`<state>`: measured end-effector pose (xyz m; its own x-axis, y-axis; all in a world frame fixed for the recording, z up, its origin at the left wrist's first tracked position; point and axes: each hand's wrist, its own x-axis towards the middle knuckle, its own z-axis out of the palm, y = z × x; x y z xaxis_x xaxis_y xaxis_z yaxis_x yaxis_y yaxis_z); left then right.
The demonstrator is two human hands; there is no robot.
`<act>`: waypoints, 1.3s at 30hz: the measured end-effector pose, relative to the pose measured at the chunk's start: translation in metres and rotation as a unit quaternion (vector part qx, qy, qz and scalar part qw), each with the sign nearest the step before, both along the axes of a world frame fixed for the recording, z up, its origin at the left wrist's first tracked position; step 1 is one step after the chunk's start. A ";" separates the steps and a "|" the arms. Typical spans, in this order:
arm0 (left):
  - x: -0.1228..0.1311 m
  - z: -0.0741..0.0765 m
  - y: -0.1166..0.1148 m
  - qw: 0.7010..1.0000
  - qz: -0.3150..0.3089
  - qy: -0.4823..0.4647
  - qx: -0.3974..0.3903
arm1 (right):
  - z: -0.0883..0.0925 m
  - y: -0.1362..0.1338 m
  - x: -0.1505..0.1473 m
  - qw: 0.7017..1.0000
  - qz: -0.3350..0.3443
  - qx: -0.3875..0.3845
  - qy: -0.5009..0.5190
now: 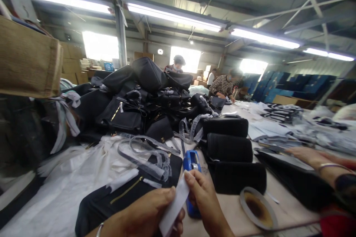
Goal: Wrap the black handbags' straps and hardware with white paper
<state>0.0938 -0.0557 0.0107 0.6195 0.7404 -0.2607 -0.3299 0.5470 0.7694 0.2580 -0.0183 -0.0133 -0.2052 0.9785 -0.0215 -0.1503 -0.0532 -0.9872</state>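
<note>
Both my hands hold one strip of white paper (174, 206) low in the middle of the view. My left hand (144, 216) pinches its lower part between thumb and fingers. My right hand (204, 200) grips its upper end with the fingertips. Just behind the strip lies a blue tape dispenser (191, 163) on the table. A black bag with a gold zip (119, 196) lies under my left hand.
A heap of black bags (144, 96) fills the table's middle, with three black pouches (229, 148) in a row to the right. A tape roll (257, 207) lies at the near right. Another person's arm (317, 159) reaches in from the right. Other people (225, 85) work farther back.
</note>
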 end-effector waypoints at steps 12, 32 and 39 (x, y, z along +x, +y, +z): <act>-0.004 0.002 -0.005 0.999 -0.001 -0.007 -0.036 | -0.037 -0.028 0.000 0.999 -0.047 0.020 0.007; 0.007 -0.012 -0.004 0.966 0.001 0.163 0.199 | 0.000 -0.023 0.023 0.993 0.118 -0.029 0.006; 0.012 -0.016 -0.008 0.980 0.031 0.140 0.136 | -0.013 -0.038 0.032 0.997 0.050 -0.041 0.044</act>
